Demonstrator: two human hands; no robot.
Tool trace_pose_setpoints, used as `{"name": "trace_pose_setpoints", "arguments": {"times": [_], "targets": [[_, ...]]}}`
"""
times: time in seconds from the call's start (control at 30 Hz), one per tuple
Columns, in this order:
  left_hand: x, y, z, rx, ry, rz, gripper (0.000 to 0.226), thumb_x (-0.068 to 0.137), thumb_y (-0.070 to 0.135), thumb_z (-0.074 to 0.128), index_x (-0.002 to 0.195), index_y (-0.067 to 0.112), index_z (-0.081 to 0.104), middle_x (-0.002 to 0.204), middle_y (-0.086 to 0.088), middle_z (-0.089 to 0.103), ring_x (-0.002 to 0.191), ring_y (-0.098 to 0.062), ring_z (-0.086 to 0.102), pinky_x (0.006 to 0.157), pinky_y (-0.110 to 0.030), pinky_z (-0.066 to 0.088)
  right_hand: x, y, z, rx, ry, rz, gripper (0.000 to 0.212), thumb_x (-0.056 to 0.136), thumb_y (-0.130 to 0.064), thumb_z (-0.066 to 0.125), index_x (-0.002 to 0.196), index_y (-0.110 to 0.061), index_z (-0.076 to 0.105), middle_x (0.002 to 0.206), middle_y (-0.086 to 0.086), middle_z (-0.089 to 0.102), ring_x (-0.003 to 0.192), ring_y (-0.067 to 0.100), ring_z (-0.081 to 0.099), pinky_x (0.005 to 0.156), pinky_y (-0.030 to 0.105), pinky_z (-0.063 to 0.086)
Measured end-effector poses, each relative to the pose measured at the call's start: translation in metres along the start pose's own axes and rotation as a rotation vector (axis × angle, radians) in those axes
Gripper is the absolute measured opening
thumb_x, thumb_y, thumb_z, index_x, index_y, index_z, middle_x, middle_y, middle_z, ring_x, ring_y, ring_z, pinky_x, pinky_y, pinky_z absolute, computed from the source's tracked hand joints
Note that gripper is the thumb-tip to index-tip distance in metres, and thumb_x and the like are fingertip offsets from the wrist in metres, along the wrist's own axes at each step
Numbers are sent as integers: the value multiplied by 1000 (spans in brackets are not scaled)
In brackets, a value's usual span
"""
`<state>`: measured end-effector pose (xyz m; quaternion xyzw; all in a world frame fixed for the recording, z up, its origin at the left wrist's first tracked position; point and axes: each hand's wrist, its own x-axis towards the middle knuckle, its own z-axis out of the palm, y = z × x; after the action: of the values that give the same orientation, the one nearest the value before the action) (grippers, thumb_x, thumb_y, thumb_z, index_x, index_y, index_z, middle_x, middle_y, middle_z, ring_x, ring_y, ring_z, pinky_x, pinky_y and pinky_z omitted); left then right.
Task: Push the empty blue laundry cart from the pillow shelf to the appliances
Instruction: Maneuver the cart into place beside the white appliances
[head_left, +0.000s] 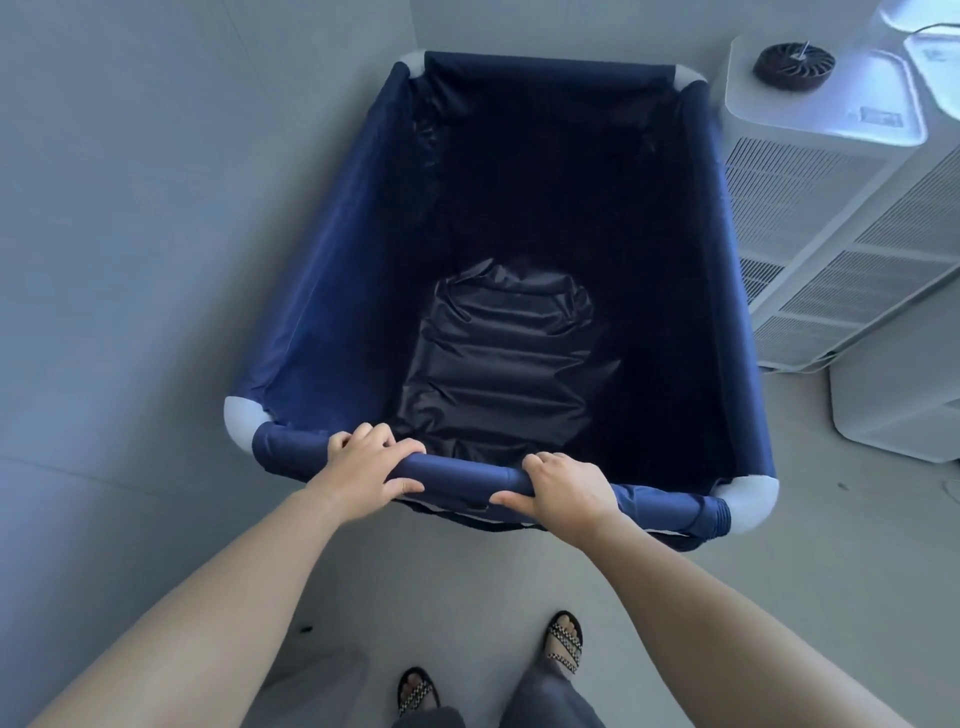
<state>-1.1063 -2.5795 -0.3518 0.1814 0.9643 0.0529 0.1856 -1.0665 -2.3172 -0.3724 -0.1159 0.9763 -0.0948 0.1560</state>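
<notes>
Bare grey walls (156, 156), pale floor (810, 551)

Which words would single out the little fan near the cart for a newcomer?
Start at the blue laundry cart, then look right to the tall white appliance with perforated sides. On its top sits the small fan: the only dark, round, bladed object among pale boxy units.

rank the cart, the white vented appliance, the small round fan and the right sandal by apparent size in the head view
1. cart
2. white vented appliance
3. small round fan and right sandal: look about alike, and the fan is farther off, so unranked
</notes>
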Motion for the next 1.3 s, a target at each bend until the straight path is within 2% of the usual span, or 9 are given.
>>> {"name": "trace_pose_setpoints", "arguments": {"times": [0.17, 0.3, 0.53, 0.6, 0.7, 0.8, 0.9, 1.07, 1.3], "targets": [[0, -1, -2, 42, 36, -1, 44, 87, 57, 44, 125, 35, 42, 113, 6, 45, 110, -16, 41, 103, -39, 20, 9, -7, -2, -29, 18, 27, 58, 80, -76, 31, 88, -21, 47, 90, -7, 56, 79, 14, 48, 59, 28, 33], [3, 13, 0, 1, 31, 78, 57, 85, 61, 44, 135, 36, 33, 132, 10, 39, 126, -14, 32, 111, -47, 12, 10, 2, -8, -79, 60, -25, 60, 83, -72, 33, 103, -19, 50, 100, -4, 55, 90, 17, 51, 71, 28, 36], [20, 28, 4, 40, 6, -9, 43, 88, 60, 39, 124, 36, 42, 113, 10, 49, 107, -16, 40, 108, -45, 13, -8, 39, -9, -157, 33, -17, 60, 83, -72, 31, 107, -20, 50, 99, -5, 52, 84, 15, 53, 60, 27, 39], [21, 27, 6, 44, 20, -15, 43, 87, 60, 40, 123, 36, 43, 110, 11, 49, 106, -16, 40, 107, -45, 13, -8, 40, -11, -159, 83, -53, 55, 83, -70, 37, 101, -20, 53, 92, -5, 55, 78, 15, 55, 54, 27, 34], [23, 27, 8, 40, 56, -11, 43, 86, 59, 44, 122, 36, 45, 109, 11, 50, 105, -16, 42, 104, -44, 15, -5, 38, -13, -228, 201, -107, 46, 71, -63, 65, 75, -18, 60, 66, -5, 53, 51, 13, 51, 38, 24, 27], [27, 27, 6, 39, 86, -3, 42, 84, 59, 48, 119, 35, 49, 106, 11, 53, 101, -17, 45, 99, -43, 21, -1, 41, -13, -230, 280, -117, 45, 64, -60, 73, 68, -17, 59, 59, -5, 51, 43, 12, 47, 34, 23, 25], [34, 25, 6, 68, 145, 23, 41, 82, 59, 51, 114, 33, 53, 100, 10, 57, 95, -19, 50, 91, -42, 27, 6, 43, -15, -216, 245, -107, 46, 67, -61, 68, 70, -16, 59, 61, -4, 51, 46, 13, 49, 36, 24, 29], [49, 14, -8, 138, 93, 151, 46, 87, 59, 42, 123, 32, 47, 105, 7, 58, 95, -19, 52, 86, -37, 34, 17, 46, -19, -106, 94, 9, 55, 82, -70, 38, 99, -19, 53, 91, -4, 54, 78, 17, 54, 58, 27, 37], [67, -3, -25, 183, -33, 274, 49, 88, 62, 37, 124, 28, 42, 107, 7, 58, 97, -15, 53, 82, -31, 40, 26, 41, -25, -114, 22, 98, 59, 78, -76, 36, 97, -22, 51, 91, -6, 53, 80, 15, 51, 59, 28, 34]]}}
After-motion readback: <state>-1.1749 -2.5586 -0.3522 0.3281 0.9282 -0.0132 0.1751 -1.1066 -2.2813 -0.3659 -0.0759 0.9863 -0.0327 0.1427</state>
